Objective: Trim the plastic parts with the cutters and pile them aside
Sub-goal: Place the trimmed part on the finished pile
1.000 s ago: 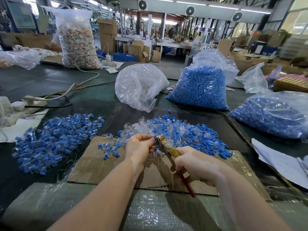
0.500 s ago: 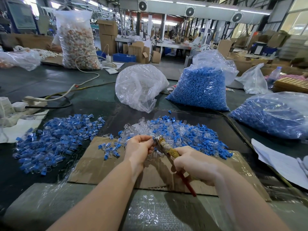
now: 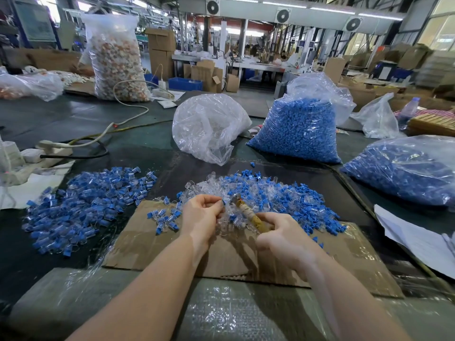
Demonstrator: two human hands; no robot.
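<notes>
1. Step in hand: trimming. Left hand (image 3: 200, 217) pinches one small blue plastic part (image 3: 222, 202) at its fingertips, presented to the head of the cutters (image 3: 247, 212).
2. Right hand (image 3: 283, 238) is wrapped closed round the cutter handles; blade gap too small to tell.
3. Next, as I judge it: snip, then drop the part on the left pile (image 3: 88, 195).
4. Untrimmed heap (image 3: 283, 193) lies just behind the hands, on the cardboard (image 3: 138, 242).

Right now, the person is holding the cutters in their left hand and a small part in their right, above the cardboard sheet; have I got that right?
Not quite: the hands are swapped. The head view shows the cutters gripped in the right hand, while the left hand pinches the small part. Both are indeed above the cardboard sheet.
</notes>
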